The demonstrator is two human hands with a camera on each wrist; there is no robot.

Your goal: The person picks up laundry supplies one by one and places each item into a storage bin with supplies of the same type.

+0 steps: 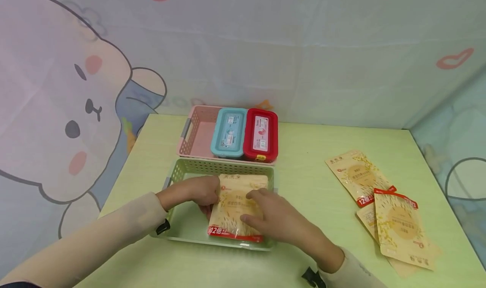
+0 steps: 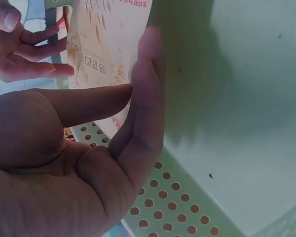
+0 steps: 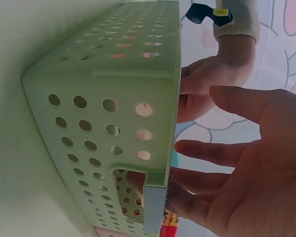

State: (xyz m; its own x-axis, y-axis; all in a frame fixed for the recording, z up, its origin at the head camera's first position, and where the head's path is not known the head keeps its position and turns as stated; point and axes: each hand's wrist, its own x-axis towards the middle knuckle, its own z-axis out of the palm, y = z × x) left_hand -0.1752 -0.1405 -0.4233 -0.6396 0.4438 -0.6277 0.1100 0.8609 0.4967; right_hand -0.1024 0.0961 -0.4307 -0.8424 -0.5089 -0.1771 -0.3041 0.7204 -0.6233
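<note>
A yellow food pouch [image 1: 237, 208] with a red band lies in the green basket [image 1: 182, 239]. My left hand [image 1: 203, 193] reaches into the basket and holds the pouch's left edge. In the left wrist view, the thumb and fingers of the left hand [image 2: 123, 118] pinch the edge of the pouch [image 2: 106, 54]. Over the pouch's right side is my right hand [image 1: 279, 216], its fingers spread. The right wrist view shows the right hand [image 3: 256, 158] reaching over the rim of the green basket [image 3: 138, 74], its fingertips partly hidden there.
Behind the green basket stands a pink basket [image 1: 203, 138], holding a blue-lidded box [image 1: 229, 132] and a red-lidded box [image 1: 260, 134]. On the table's right side lie more yellow pouches, one at the back [image 1: 358, 174] and one in front [image 1: 402, 229], partly overlapping another. A printed cloth hangs behind.
</note>
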